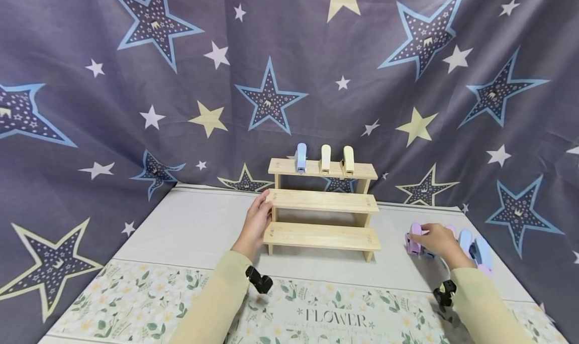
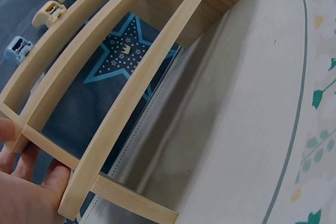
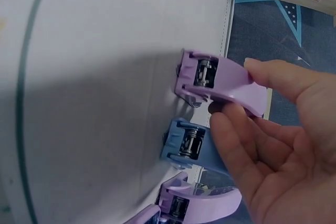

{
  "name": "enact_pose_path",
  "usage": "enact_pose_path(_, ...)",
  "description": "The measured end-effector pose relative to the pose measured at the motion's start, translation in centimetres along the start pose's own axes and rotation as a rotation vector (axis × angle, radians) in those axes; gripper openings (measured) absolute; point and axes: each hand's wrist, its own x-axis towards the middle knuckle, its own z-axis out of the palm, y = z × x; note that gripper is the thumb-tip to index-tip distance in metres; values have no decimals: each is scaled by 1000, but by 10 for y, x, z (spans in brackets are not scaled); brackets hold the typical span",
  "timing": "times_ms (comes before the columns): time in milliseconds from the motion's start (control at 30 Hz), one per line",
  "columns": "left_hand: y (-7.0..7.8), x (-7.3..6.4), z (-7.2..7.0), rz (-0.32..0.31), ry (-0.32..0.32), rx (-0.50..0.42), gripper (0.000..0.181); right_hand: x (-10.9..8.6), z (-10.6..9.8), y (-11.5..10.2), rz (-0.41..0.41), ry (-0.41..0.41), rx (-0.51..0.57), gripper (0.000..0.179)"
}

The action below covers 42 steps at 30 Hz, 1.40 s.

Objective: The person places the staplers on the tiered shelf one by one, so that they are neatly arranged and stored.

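Note:
My right hand (image 1: 439,241) pinches a purple mini stapler (image 3: 231,80) between thumb and fingers, to the right of the wooden shelf. Close beside it, a blue stapler (image 3: 191,142) stands near my fingers, with more purple staplers (image 3: 202,205) further along. On the other side, my left hand (image 1: 259,216) grips the left end of the three-tier wooden shelf (image 1: 321,235), its fingers around the side by the middle tier (image 2: 50,145). Along the top tier stand a blue stapler (image 1: 301,158) and two pale yellow staplers (image 1: 325,159), side by side.
Light blue staplers (image 1: 483,253) are grouped at the table's right side, partly hidden by my right forearm. A flower-printed strip (image 1: 334,316) runs across the front of the white table (image 1: 194,223). Behind everything hangs a dark curtain (image 1: 190,148) with stars.

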Motion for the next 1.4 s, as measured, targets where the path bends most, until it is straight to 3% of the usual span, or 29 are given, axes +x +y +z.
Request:
enact_pose_path(133,3,-2,1,13,4,7,56,-3,0,-1,49,-33,87,63)
enact_pose_path(300,-2,-1,1,18,28,18,56,-7,1,-2,98,-58,135,45)
enact_pose_path(667,-3,-1,-1,15,28,22,55,-12,3,-3,34,-25,143,50)
enact_pose_path(867,-3,-1,0,14,21,19,55,-16,-3,-7,-4,69,121,57)
enact_pose_path(1133,-1,-3,1,-1,8,7,56,-15,-19,-29,-86,232,98,60)
enact_pose_path(1400,1,-3,1,0,8,12,56,-16,-26,-64,-161,316,187,52)
